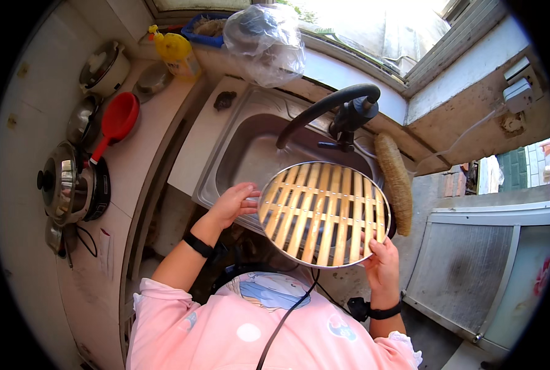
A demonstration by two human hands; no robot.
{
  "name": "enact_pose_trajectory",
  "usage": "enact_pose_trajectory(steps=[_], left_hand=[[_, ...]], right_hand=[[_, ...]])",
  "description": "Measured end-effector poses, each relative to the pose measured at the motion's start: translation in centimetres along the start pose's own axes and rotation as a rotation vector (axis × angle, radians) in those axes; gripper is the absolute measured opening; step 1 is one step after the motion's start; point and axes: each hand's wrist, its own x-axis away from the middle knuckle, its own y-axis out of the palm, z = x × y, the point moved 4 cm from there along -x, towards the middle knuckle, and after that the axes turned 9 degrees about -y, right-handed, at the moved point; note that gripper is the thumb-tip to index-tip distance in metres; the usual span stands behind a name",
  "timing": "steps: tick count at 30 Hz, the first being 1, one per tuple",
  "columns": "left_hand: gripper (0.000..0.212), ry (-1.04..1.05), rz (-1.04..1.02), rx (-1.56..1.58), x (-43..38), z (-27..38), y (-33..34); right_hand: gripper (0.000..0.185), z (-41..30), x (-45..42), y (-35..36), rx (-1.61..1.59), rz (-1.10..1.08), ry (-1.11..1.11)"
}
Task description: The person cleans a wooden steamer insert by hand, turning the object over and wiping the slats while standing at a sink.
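Note:
A round steamer rack of bamboo slats with a metal rim (319, 212) is held over the near right part of a stainless-steel sink (251, 157). My right hand (382, 259) grips its lower right edge, thumb on the upper face and fingertips showing between the slats. At the rack's left edge is my left hand (232, 203), fingers spread a little and close to the rim; it does not appear to grip it. A black faucet (353, 115) with a curved spout (321, 108) reaches over the basin beyond the rack. Through the gaps between slats, the sink shows partly.
A dried loofah (395, 185) lies right of the sink. Clear plastic bag (265, 46), blue basket (205, 30) and yellow bottle (175, 51) stand along the back. The left counter (150, 138) bears a red ladle (119, 118), lidded pots (66, 180) and a cream pot (103, 69).

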Motion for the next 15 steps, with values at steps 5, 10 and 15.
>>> enact_pose_trajectory(steps=[5, 10, 15], left_hand=[[0.043, -0.009, -0.087, -0.132, -1.1, 0.4, 3.2], [0.043, -0.05, -0.245, -0.067, -1.2, 1.8, 6.3], [0.056, -0.117, -0.42, 0.119, -1.9, 2.4, 8.1]], right_hand=[[0.035, -3.2, 3.6, -3.7, 0.193, 0.143, -0.373], [0.036, -5.8, 6.2, -5.9, 0.525, 0.267, -0.667], [0.019, -5.0, 6.0, -7.6, 1.156, 0.075, -0.89]])
